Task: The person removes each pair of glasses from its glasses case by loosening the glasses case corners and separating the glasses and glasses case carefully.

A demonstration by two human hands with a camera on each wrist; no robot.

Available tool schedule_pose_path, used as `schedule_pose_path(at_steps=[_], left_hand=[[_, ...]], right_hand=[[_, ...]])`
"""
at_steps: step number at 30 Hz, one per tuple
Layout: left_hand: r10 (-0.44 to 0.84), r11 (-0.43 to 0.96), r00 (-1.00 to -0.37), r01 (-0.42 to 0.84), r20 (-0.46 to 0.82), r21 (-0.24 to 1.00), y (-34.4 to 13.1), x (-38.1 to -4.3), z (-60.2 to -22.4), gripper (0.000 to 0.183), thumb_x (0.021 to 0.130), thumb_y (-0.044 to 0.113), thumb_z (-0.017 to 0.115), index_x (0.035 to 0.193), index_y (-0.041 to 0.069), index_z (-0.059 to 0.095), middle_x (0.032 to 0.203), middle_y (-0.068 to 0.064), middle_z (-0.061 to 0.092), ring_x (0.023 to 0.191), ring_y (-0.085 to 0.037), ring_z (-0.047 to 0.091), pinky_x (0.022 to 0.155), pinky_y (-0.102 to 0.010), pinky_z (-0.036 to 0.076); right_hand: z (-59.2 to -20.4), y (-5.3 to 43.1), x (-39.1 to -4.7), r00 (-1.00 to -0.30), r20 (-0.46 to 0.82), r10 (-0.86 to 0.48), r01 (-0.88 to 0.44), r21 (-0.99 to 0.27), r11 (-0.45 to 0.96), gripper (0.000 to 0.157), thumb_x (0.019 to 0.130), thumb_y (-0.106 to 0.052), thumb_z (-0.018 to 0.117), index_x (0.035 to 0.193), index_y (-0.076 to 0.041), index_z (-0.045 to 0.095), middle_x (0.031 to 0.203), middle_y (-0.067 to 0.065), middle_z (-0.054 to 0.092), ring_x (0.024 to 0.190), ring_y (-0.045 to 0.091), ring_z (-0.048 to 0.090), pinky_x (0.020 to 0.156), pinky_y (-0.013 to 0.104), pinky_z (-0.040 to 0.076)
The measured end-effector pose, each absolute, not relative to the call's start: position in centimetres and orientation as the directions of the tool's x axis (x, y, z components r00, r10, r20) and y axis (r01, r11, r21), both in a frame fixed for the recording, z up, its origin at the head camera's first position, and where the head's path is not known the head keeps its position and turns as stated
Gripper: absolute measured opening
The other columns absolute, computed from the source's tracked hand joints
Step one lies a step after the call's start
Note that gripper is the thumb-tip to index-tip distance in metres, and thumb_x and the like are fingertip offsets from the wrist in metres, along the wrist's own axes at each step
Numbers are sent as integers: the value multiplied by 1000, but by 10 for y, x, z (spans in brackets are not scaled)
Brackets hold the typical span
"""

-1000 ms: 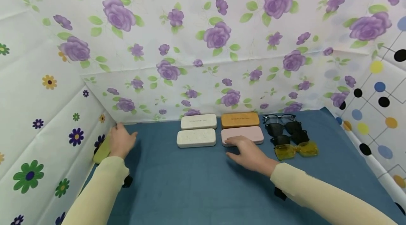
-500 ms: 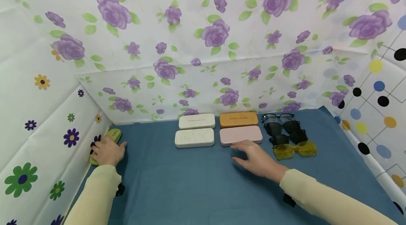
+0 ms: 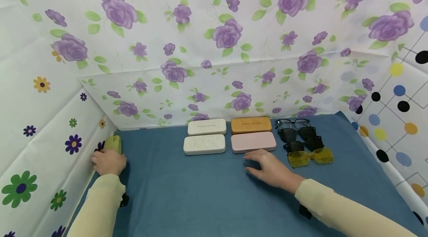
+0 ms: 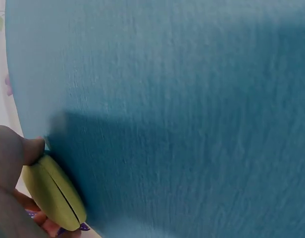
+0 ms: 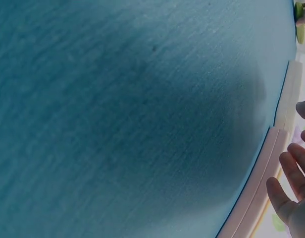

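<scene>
At the far left of the cloth, my left hand (image 3: 108, 162) grips a yellow-green glasses case (image 3: 114, 143). Its far end, with a small dark mark, shows beyond the fingers, and the rest is hidden under the hand. The left wrist view has the thumb on one side of the case (image 4: 53, 193) and fingertips on the other, its seam line visible. My right hand (image 3: 271, 168) hovers with relaxed, spread fingers and holds nothing. Its fingertips overlap the front edge of a pink glasses case (image 3: 253, 142) in the head view.
Beside the pink case lie a speckled white case (image 3: 204, 145), a plain white case (image 3: 207, 127) and an orange case (image 3: 251, 125). Right of them, clear glasses (image 3: 292, 123), dark sunglasses (image 3: 307, 133) and yellow-lensed glasses (image 3: 310, 157) form a column. Patterned sheets wall the blue cloth (image 3: 200, 200).
My left hand has shifted left and closed round the green case, which has swung from slanted to nearly straight away from me. The right hand has drawn slightly right, off the pink case.
</scene>
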State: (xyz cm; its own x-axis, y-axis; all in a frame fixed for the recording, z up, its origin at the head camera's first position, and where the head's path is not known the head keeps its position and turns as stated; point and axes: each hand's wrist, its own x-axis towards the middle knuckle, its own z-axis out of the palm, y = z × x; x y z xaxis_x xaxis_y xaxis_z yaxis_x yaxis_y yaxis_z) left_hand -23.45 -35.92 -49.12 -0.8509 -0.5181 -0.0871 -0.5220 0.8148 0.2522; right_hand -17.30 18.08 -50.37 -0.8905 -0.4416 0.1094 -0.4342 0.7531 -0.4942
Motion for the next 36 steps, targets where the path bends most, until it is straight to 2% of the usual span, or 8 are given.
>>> schedule_pose_path(at_steps=[4,7,13,17,20,24,29,36], left_hand=[[-532,789,-837,-546,-128,281,-358,-231,-488,77,85,24,49,137,-21,14,113,-50,32,102,-60,36,83,-66,34],[-513,787,-847,-529,-139,317,-349,-233,-485,72,84,20,47,135,-21,18,114,-49,33,104,-61,36,84,-67,32],[-406,829,-913,-388,-42,402,-305,-245,-476,66,88,24,54,131,-18,28,117,-40,38,105,-52,39,83,-62,37],[-265,869,-960,-199,87,454,-258,-252,-465,65,86,25,64,131,-12,37,115,-32,45,103,-45,44,84,-56,39],[-140,869,-981,-58,133,491,-219,-252,-457,66,82,25,70,132,-7,40,117,-26,48,102,-37,47,85,-51,40],[30,849,-993,84,110,522,-171,-244,-448,73,80,23,74,138,0,37,125,-19,48,105,-30,49,89,-46,42],[215,832,-971,236,100,501,-124,-226,-445,72,78,23,76,138,4,41,125,-13,50,107,-26,51,92,-43,44],[380,815,-925,330,-11,476,-81,-201,-452,72,81,26,74,141,11,38,130,-7,48,109,-20,50,91,-40,44]], right_hand=[[-500,181,-173,-885,125,-448,-448,-490,748,39,85,-36,68,122,-26,62,123,-16,58,117,4,52,94,34,48],[-497,182,-174,-883,151,-444,-456,-494,740,39,85,-35,68,123,-28,61,124,-17,57,116,3,52,93,33,49],[-490,181,-176,-879,198,-433,-470,-515,717,44,85,-31,69,128,-24,58,128,-12,56,119,8,52,93,36,49],[-487,179,-177,-880,222,-420,-472,-512,718,52,84,-31,70,132,-29,52,132,-11,53,121,11,51,93,37,49],[-486,178,-177,-878,244,-411,-477,-503,721,57,83,-32,71,135,-33,47,135,-10,51,123,12,49,93,38,49],[-485,181,-178,-869,275,-411,-494,-486,721,63,82,-33,72,138,-33,43,140,-7,47,127,15,45,95,40,48],[-482,185,-178,-864,308,-399,-503,-475,722,74,79,-34,74,142,-32,36,143,-6,43,130,17,42,96,42,46],[-482,182,-174,-880,265,-395,-475,-499,725,82,77,-44,74,145,-32,30,145,-6,40,131,18,41,98,44,45]])
